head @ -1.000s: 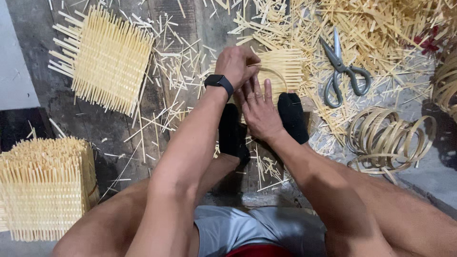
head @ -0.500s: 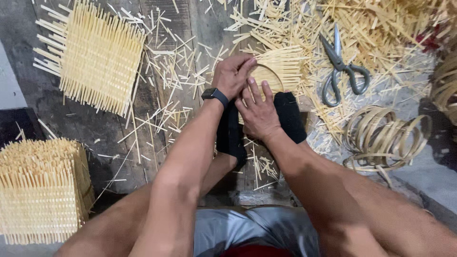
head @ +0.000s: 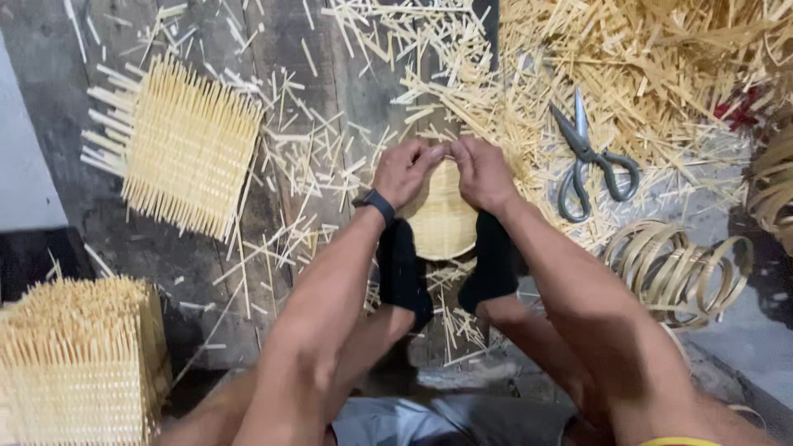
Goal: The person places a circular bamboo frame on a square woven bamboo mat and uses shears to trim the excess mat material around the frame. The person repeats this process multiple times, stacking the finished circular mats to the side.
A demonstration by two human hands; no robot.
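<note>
The fingertips of the left hand and the right hand met at the far edge of a small woven bamboo piece; the fingers of both hands were curled and pressed together, thumbs toward each other, pinching that top rim between them; the exact grip under the knuckles was hidden. The woven piece lay directly below the fingers and toward the person, between the two wrists, with its near end resting between two feet in black socks; it looked pale yellow, tightly woven, rounded at its lower edge, and much of its upper part was covered by the hands. A dark watch sat on the left wrist.

Just right of the right hand lay grey metal scissors, blades pointing away, on a thick litter of bamboo splints; nearer the person on that side lay a bunch of coiled bamboo strips. Well to the left of the left hand a flat square woven mat with loose stick ends lay on the dark wooden floor; at the lower left stood a boxy woven basket with upright sticks.
</note>
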